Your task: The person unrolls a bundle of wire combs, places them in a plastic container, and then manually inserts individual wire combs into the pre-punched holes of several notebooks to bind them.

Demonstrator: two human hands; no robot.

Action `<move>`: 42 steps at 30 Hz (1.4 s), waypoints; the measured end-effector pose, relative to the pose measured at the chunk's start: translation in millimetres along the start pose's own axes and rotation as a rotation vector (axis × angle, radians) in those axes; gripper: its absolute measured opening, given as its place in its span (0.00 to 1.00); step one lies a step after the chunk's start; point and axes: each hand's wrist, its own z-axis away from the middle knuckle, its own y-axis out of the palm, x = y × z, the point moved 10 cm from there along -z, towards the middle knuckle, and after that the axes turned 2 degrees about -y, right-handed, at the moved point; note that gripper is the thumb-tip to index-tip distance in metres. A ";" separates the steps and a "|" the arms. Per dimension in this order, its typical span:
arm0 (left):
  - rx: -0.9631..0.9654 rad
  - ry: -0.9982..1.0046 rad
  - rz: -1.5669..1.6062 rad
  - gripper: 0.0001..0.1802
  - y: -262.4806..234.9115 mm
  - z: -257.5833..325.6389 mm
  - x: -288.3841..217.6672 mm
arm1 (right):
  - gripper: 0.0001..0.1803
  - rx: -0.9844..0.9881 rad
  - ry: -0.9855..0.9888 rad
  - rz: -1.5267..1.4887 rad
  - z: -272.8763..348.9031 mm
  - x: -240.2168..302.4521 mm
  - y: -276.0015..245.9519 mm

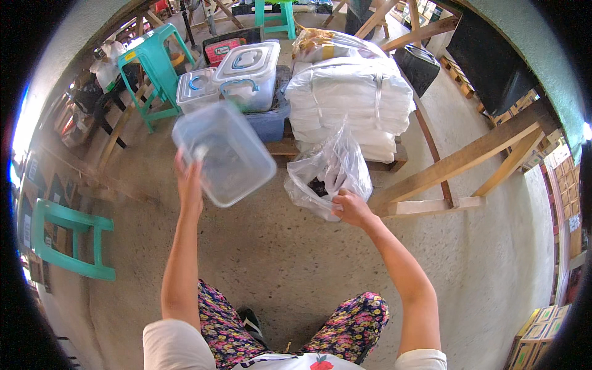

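Note:
My left hand [192, 176] grips the near left edge of a translucent plastic container [231, 157], which is tilted in the air and slightly blurred. No lid shows on it. To the right, my right hand [353, 208] is closed on the gathered edge of a clear plastic bag [351, 157]. Something dark lies inside the bag, too obscured to name. The bag hangs just in front of a strapped stack of white folded sacks [348, 92]. Behind the container stand a large lidded clear box [246, 68] with blue handles and a smaller lidded box [197, 89].
A green plastic stool [154, 74] stands at the far left, another green stool [74, 237] nearer on the left. Wooden trestle legs [468, 160] slant across the right side. The sacks rest on a wooden pallet [394, 161]. Cartons [539, 333] are stacked at the lower right.

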 end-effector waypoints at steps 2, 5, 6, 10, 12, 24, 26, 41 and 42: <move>-0.120 -0.273 -0.025 0.40 -47.4 33.1 80.4 | 0.13 -0.117 -0.112 0.007 -4.3 12.8 -3.4; -0.138 -0.537 -0.072 0.42 -99.3 101.5 230.7 | 0.09 -0.018 -0.045 -0.033 -19.2 19.9 7.3; -0.109 -0.660 -0.093 0.41 -100.7 127.4 268.9 | 0.09 -0.013 -0.046 -0.031 -19.1 24.3 4.0; 0.062 -0.709 -0.833 0.35 -80.4 130.3 305.4 | 0.13 0.138 0.065 0.110 -4.1 31.3 -3.3; 0.152 -0.376 -1.093 0.38 8.4 88.9 228.4 | 0.15 0.173 0.113 0.218 8.3 13.2 -4.3; 0.263 -0.006 -1.050 0.32 202.4 2.9 209.7 | 0.16 0.129 -0.305 0.255 38.4 98.2 -8.6; 0.288 0.033 -1.097 0.20 180.4 -14.1 216.7 | 0.18 0.157 -0.188 0.236 43.1 73.2 -7.7; 0.668 0.660 -0.589 0.14 246.7 55.3 72.4 | 0.29 0.267 -0.251 0.252 28.4 91.5 2.5; 0.771 0.572 -0.674 0.15 259.3 59.0 111.0 | 0.30 0.272 -0.269 0.280 30.8 92.5 5.2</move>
